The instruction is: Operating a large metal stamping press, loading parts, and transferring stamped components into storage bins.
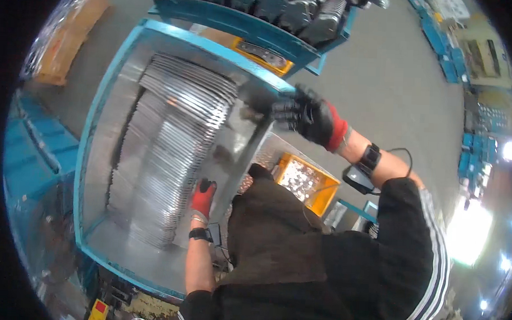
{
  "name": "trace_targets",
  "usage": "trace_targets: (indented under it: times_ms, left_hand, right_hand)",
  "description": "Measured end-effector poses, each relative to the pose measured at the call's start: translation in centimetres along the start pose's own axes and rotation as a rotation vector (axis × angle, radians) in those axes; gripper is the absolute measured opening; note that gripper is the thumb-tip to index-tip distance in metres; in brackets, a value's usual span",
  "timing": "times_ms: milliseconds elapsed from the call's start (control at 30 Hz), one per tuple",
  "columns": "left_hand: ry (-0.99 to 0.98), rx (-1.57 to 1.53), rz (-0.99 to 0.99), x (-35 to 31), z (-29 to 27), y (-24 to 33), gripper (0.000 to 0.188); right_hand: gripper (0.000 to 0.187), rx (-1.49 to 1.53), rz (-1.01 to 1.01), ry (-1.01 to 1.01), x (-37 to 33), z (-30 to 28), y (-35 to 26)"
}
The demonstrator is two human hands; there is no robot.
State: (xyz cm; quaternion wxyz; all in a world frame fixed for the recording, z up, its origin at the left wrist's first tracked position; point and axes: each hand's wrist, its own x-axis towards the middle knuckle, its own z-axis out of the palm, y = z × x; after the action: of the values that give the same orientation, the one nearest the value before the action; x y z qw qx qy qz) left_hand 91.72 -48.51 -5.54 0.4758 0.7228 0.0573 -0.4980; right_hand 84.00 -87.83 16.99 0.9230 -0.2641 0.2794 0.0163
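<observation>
My left hand (pixel 203 197), in a red and black glove, is low inside a large metal bin with a teal rim (pixel 100 106). It lies against or close beside the right side of a long row of shiny metal plates (pixel 171 151) packed on edge. Its fingers are mostly hidden, so their grip does not show. My right hand (pixel 308 115), in a black glove with a red cuff, is raised at the bin's upper right edge. Its fingers are apart and no object shows in them. A second layer of plates (pixel 185 92) lies across the row's far end.
Beyond the bin stands a teal rack (pixel 238 15) holding dark metal parts. A yellow tray of small shiny pieces (pixel 303 181) sits to my right, and another yellow tray (pixel 262 54) lies under the rack. A wrapped wooden crate (pixel 68 35) and teal containers (pixel 42 135) are at left.
</observation>
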Motion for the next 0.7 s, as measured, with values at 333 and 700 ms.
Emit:
trace_targets:
  times_ms: [333,700]
  left_hand:
    - [0.162,-0.415,0.098,5.9,-5.0,6.2,0.054]
    - [0.132,-0.952,0.218,23.6,-2.3,8.1,0.051]
  right_hand:
    - [0.05,0.059,0.1,0.211,20.8,-15.1,14.5]
    - [0.044,0.007,-0.327,0.206,31.0,-20.9,17.7]
